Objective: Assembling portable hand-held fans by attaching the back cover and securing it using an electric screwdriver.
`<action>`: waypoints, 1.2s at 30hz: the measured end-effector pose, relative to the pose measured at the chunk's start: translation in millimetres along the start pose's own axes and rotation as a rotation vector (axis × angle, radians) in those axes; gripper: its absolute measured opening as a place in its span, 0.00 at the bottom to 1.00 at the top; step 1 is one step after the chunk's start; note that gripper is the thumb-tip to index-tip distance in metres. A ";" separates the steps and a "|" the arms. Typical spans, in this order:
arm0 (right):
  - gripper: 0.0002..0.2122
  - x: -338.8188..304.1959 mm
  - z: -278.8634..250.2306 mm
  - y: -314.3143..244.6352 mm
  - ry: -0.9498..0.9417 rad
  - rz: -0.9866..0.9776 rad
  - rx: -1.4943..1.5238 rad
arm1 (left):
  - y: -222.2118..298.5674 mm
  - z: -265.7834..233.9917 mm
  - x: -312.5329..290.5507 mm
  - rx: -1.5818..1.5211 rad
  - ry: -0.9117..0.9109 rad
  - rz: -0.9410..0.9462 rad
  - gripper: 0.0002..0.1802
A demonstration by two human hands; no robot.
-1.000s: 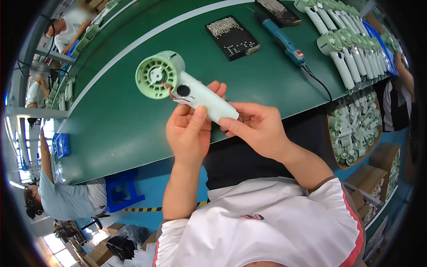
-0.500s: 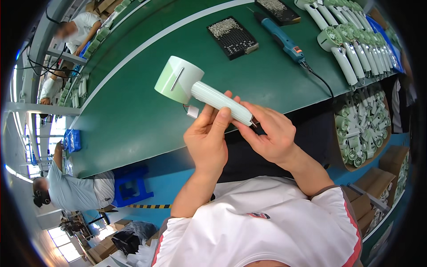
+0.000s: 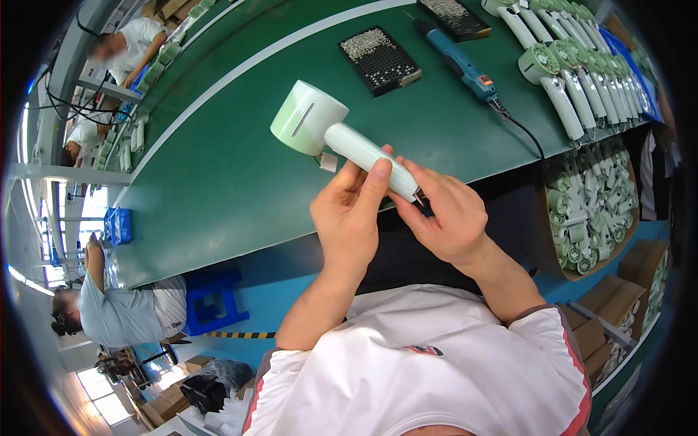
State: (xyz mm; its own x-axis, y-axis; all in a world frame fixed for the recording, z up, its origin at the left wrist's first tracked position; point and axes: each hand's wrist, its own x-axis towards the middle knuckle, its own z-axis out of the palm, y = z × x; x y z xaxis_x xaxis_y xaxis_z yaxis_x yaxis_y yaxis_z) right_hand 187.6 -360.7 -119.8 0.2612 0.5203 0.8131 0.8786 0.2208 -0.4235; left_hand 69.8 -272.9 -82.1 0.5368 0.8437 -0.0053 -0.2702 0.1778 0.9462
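Green desk [image 3: 218, 196] runs across in front of you, a white line along its far part. To your right, beside the desk edge, a carton [image 3: 574, 276] heaped with green and white pieces. On the desk's right side, rows of fan-shaped housings [image 3: 598, 87], handles angled toward you. The fan housing [image 3: 352, 147] you're working on is up off the desk near its front edge: head to upper left, slotted side showing, handle slanting down to the right. Blue electric screwdriver [image 3: 456, 59] lies beyond, cord trailing toward the edge. Your left hand [image 3: 347, 225] grips the handle, thumb on top, fingers tucked beneath. Your right hand [image 3: 451, 218] pinches the handle's lower end, fingers narrow on it. Black screw tray [image 3: 398, 58] sits left of the screwdriver. Small white block [image 3: 329, 162] hangs under the head; thin metal piece [image 3: 420, 196] pokes from the handle's end.
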 end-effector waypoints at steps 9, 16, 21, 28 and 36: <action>0.24 -8.3 8.1 1.1 -0.021 -0.179 -0.107 | 7.0 -4.6 8.5 0.056 0.070 -0.050 0.16; 0.21 2.6 -12.2 -12.8 -0.172 0.508 0.699 | -5.2 -21.6 18.7 -0.149 -0.177 0.028 0.23; 0.18 2.0 -20.6 -5.7 -0.342 0.817 1.256 | -11.9 -32.4 23.0 -0.200 -0.440 0.122 0.30; 0.20 13.5 -25.8 -15.6 -0.313 0.807 1.281 | -18.1 -47.8 26.5 -0.254 -0.526 0.163 0.33; 0.22 12.4 -19.8 -33.4 -0.291 0.487 0.772 | -29.5 -62.6 33.2 -0.520 -0.626 0.173 0.31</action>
State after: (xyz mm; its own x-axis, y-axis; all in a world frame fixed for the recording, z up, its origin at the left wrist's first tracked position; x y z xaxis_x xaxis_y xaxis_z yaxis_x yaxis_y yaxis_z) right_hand 169.4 -378.0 -87.7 0.3270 0.8603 0.3912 0.1666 0.3549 -0.9199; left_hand 45.5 -218.4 -130.4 0.7579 0.4698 0.4526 -0.6418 0.4129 0.6462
